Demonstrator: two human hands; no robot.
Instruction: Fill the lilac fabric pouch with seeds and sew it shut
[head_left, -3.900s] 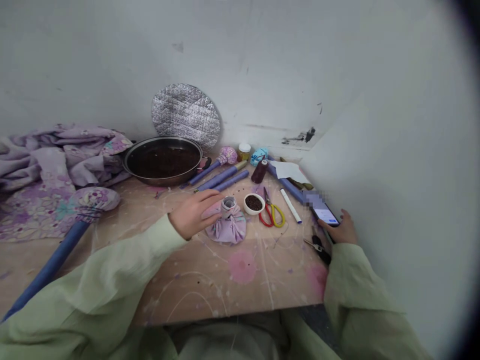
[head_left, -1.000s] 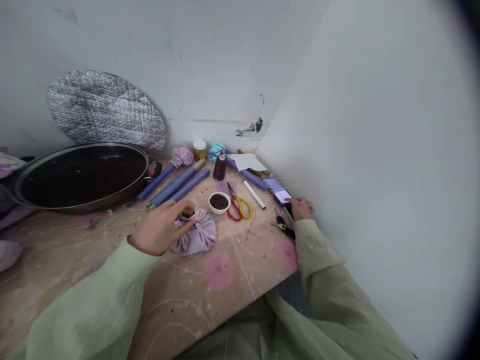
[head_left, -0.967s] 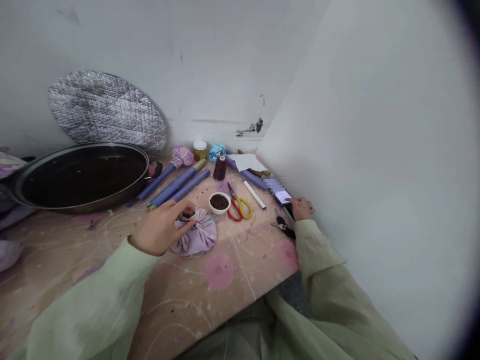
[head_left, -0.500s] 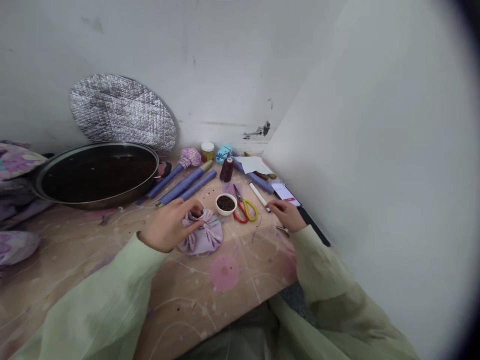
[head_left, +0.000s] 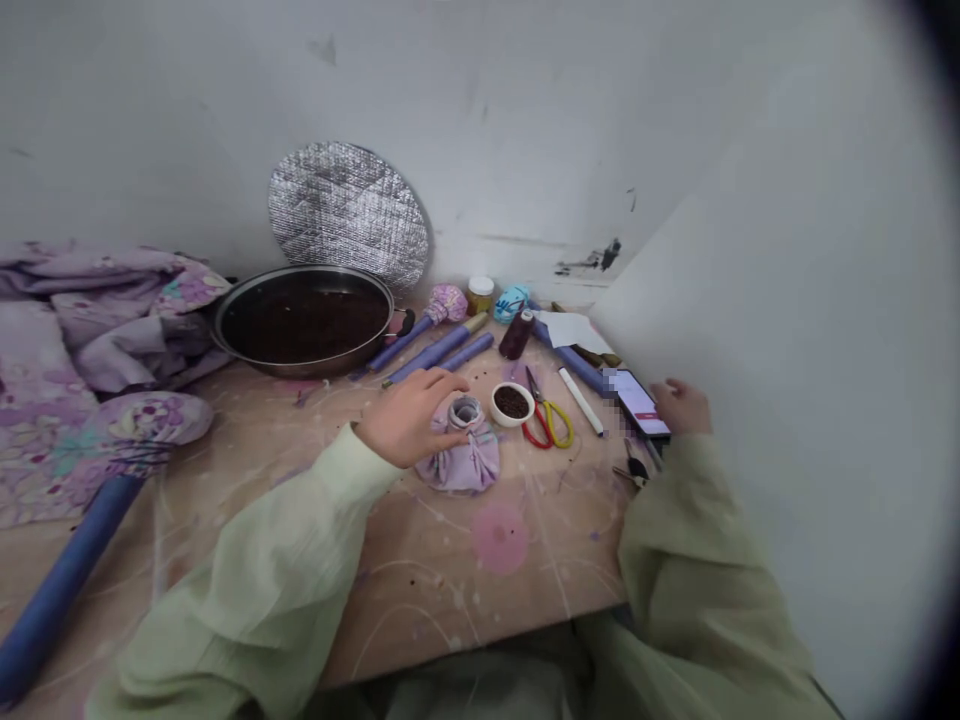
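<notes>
A gathered lilac patterned cloth pouch (head_left: pixel 466 465) stands on the table, its round neck facing up. Beside it is my left hand (head_left: pixel 411 415), thumb and fingers spread around the near-left of the neck, the thumb lying against the cloth. My right hand (head_left: pixel 684 405) is at the right edge of a phone (head_left: pixel 642 405) with a lit screen. Its fingers are curled, and whatever may be in them is hidden. Just right of the pouch sits a small white bowl (head_left: pixel 498 412) of dark grains. Red-and-yellow-handled scissors (head_left: pixel 553 425) lie alongside.
A wide dark pan (head_left: pixel 300 365) stands at the back left, near a silvery disc (head_left: pixel 349 210). Purple-wrapped sticks (head_left: pixel 442 350), a thread cone (head_left: pixel 517 335), a jar (head_left: pixel 480 295) and a white marker (head_left: pixel 581 402) lie behind. A cloth-headed stick (head_left: pixel 82 560) lies at left. A wall borders the right.
The view has turned left. My left hand has loosened from the pouch's neck, whose opening now shows. My right hand has gone from the marker's end to the phone's right edge.
</notes>
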